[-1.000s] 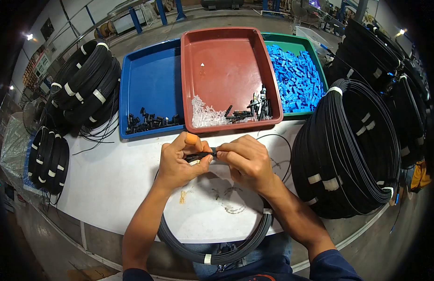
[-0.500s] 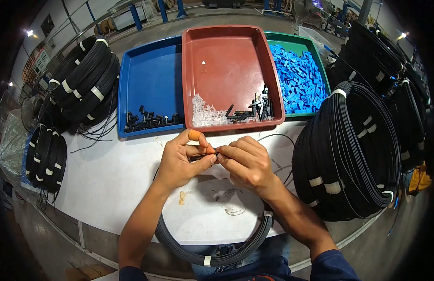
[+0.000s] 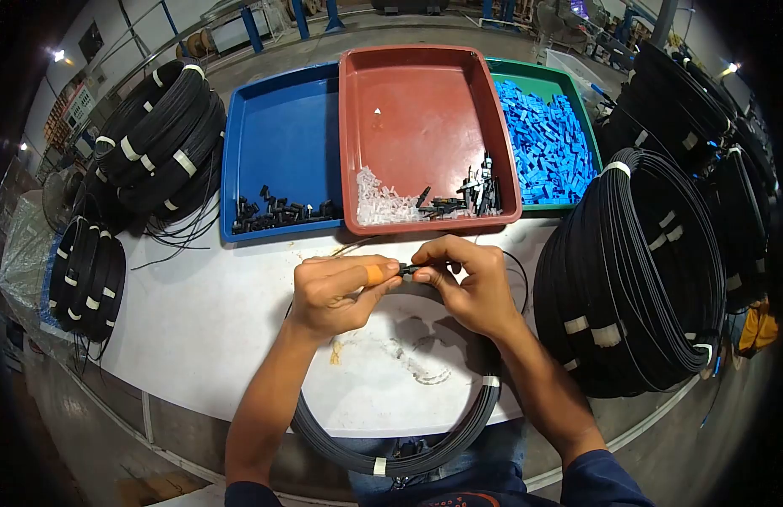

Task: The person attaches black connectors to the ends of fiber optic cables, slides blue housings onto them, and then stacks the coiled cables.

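My left hand (image 3: pixel 339 291), with an orange band on one finger, pinches one end of a small black connector (image 3: pixel 407 269). From the other side my right hand (image 3: pixel 471 283) grips the same piece between thumb and forefinger. Fingertips cover most of it, so its exact shape is hidden. A coil of thin black cable (image 3: pixel 446 452), bound with white tape, lies below my hands and overhangs the table's near edge. Loose cable loops up around both hands.
Ahead stand a blue tray (image 3: pixel 281 110) with black parts, a red tray (image 3: pixel 417 101) with clear and black pieces, and a green tray (image 3: pixel 569 84) full of blue clips. Big black cable coils (image 3: pixel 577 279) flank the white table (image 3: pixel 197 338) on the right, more coils (image 3: pixel 159 127) on the left.
My left fingers have closed flatter round the connector, and my right hand has turned and shifted slightly right. A dark piece now shows between the fingertips. The view has shifted a little.
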Motion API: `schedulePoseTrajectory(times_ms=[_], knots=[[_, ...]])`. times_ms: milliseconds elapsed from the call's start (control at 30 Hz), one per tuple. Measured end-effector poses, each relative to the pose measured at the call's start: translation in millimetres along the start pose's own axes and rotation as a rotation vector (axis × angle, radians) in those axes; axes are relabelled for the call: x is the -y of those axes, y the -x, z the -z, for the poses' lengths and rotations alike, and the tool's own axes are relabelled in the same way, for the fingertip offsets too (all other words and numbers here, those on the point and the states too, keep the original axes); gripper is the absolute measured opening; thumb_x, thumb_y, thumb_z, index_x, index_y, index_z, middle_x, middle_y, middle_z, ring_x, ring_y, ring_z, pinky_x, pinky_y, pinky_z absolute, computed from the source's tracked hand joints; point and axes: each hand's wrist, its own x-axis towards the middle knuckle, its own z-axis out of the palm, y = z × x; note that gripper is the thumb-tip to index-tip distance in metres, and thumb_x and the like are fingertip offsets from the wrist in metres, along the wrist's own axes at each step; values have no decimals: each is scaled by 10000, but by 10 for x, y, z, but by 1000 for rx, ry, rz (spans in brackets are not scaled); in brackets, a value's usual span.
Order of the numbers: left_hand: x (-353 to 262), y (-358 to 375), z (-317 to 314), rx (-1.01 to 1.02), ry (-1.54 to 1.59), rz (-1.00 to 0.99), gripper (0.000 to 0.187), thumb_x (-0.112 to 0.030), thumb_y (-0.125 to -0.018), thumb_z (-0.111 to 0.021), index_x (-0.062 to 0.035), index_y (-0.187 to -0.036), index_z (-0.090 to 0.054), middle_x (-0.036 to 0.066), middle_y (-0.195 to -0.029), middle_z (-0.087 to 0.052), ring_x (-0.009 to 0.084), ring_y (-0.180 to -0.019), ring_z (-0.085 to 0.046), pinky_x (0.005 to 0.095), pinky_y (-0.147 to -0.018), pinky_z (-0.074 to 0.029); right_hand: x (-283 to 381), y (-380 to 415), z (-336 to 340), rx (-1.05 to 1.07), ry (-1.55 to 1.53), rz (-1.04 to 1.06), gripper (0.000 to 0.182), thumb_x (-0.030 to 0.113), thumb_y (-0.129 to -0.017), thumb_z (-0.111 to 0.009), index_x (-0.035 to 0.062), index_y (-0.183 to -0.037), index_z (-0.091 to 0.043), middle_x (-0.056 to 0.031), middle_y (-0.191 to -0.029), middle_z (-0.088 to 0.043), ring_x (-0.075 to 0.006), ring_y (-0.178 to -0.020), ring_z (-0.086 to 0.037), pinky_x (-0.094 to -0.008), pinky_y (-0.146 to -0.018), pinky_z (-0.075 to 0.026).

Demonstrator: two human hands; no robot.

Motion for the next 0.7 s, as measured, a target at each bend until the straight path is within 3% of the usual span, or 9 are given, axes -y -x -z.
schedulePoseTrajectory(times_ms=[133, 200, 367, 433, 467, 567, 600, 633, 700], knots=[[-123, 24, 36, 11, 111, 262, 116, 35, -756, -823, 22, -859, -771, 136, -787, -764, 196, -699, -759, 255, -644, -601, -79, -24, -22, -115, 179, 463, 200, -11, -725, -779, -4, -918, -730, -109, -819, -718, -226, -678, -657, -332, -594, -510], [-173, 29, -61, -41, 575, 622, 115, 23, -760, -833, 32, -860, -775, 143, -766, -761, 171, -660, -747, 239, -612, -582, -83, -35, -44, -256, 269, 713, 249, -22, -661, -741, -29, -909, -721, -124, -827, -700, -249, -687, -655, -360, -573, -513], [-130, 75, -155, -69, 304, 396, 108, 37, -741, -820, 1, -832, -774, 123, -772, -765, 162, -638, -741, 241, -582, -581, -36, -44, -30, -212, 306, 674, 196, -68, -665, -717, -37, -858, -715, -112, -786, -690, -259, -633, -636, -343, -575, -523], [-100, 12, -119, -28, 45, 23, 134, 80, -700, -769, -33, -769, -748, 100, -772, -764, 191, -633, -741, 250, -572, -580, -43, 7, -27, -54, 49, 187, 121, -104, -705, -714, -52, -815, -703, -97, -726, -667, -224, -599, -614, -338, -576, -514], [-82, 42, -118, 30, 8, -11, 160, 94, -663, -727, -54, -722, -717, 90, -772, -759, 223, -646, -742, 263, -575, -583, -46, 11, -22, 52, -136, -61, 72, -104, -755, -727, -59, -804, -698, -103, -688, -674, -178, -585, -620, -332, -568, -501], [-46, 56, -80, 166, -1, -46, 146, 87, -666, -722, -50, -714, -707, 98, -767, -754, 235, -657, -746, 272, -573, -582, -106, 6, 37, 295, -292, -408, 71, -98, -782, -735, -49, -817, -699, -111, -683, -700, -126, -589, -629, -324, -550, -484], [-20, 53, -104, 73, 64, -4, 142, 87, -678, -748, -35, -748, -731, 106, -761, -753, 225, -658, -748, 269, -574, -580, -48, 27, 27, 239, -320, -468, 105, -99, -763, -742, -30, -827, -696, -127, -740, -713, -170, -617, -649, -333, -566, -488], [-36, 41, -110, 77, 66, -5, 142, 87, -678, -748, -35, -748, -731, 106, -761, -753, 225, -658, -748, 269, -574, -580, -29, 20, 4, 235, -322, -470, 105, -99, -763, -742, -30, -827, -696, -127, -740, -713, -170, -617, -649, -333, -566, -488], [-92, 18, -107, -42, 130, 240, 117, 78, -711, -785, 11, -800, -750, 129, -752, -751, 198, -662, -752, 271, -573, -579, -14, -1, -20, -56, 44, 186, 109, -75, -766, -748, -21, -841, -691, -108, -779, -698, -233, -654, -635, -341, -596, -496]])
